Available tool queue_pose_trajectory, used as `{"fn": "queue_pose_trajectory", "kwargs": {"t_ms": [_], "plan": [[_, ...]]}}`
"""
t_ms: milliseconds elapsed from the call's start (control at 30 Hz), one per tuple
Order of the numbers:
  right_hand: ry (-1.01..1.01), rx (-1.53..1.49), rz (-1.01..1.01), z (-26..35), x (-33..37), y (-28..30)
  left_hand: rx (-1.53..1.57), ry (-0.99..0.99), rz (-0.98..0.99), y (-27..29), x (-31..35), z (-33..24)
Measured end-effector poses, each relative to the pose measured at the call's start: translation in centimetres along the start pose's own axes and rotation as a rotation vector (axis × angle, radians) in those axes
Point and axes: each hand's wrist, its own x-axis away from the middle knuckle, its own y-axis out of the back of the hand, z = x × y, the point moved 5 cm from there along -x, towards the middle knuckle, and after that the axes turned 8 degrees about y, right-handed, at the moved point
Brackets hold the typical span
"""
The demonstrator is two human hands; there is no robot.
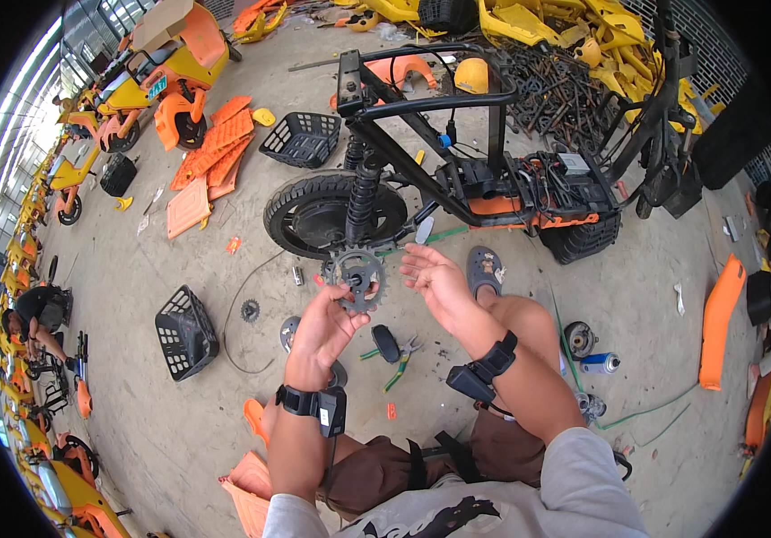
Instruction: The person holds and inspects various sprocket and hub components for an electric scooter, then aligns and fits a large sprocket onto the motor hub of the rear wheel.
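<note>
My left hand (324,325) holds a dark toothed sprocket (369,267) up in front of me, thumb and fingers closed on its lower left side. To the right of it is my right hand (444,285), its fingers loosely bent and apart, with nothing visible in them. Just beyond the sprocket stands a stripped black scooter frame (421,112) with its wheel (291,220) and coil shock absorber (361,202). A smaller sprocket (250,310) lies on the floor to the left. Below my hands are green-handled pliers (400,369) and a dark oval object (385,343).
Black baskets (186,334) (300,141) and orange panels (210,157) lie at the left. To the right are a spray can (601,363), a round metal part (580,339), green strapping (623,420) and an orange panel (723,323). Yellow scooters line the far left, where another person (40,309) crouches.
</note>
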Motion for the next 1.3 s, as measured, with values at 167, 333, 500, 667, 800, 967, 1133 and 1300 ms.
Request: {"fn": "queue_pose_trajectory", "kwargs": {"t_ms": [167, 333, 500, 667, 800, 967, 1133, 1300], "plan": [[-0.057, -0.299, 0.096, 0.4, 0.4, -0.8, -0.044, -0.051, -0.051, 0.3, 0.5, -0.4], [-0.003, -0.39, 0.195, 0.7, 0.2, -1.0, -0.08, -0.088, -0.052, 1.3, 0.4, -0.4], [-0.036, -0.321, 0.085, 0.2, 0.3, 0.3, -0.037, -0.089, -0.063, 0.8, 0.6, -0.6], [0.036, -0.092, 0.08, 0.2, 0.3, 0.1, -0.16, -0.118, -0.091, -0.3, 0.2, -1.1], [0.027, -0.019, 0.092, 0.2, 1.0, -0.5, -0.092, -0.116, -0.061, -0.1, 0.1, -0.5], [0.134, 0.18, 0.071, 1.1, 1.8, -1.0, -0.099, -0.138, -0.1, 0.8, -0.3, -0.3], [0.431, 0.29, 0.038, 2.6, 2.9, -1.9, -0.122, -0.094, -0.126, 0.9, -0.6, 0.2], [0.926, 0.746, 0.08, 4.7, 5.1, -3.6, -0.409, -0.246, -0.304, 0.0, -0.5, 0.0]]}}
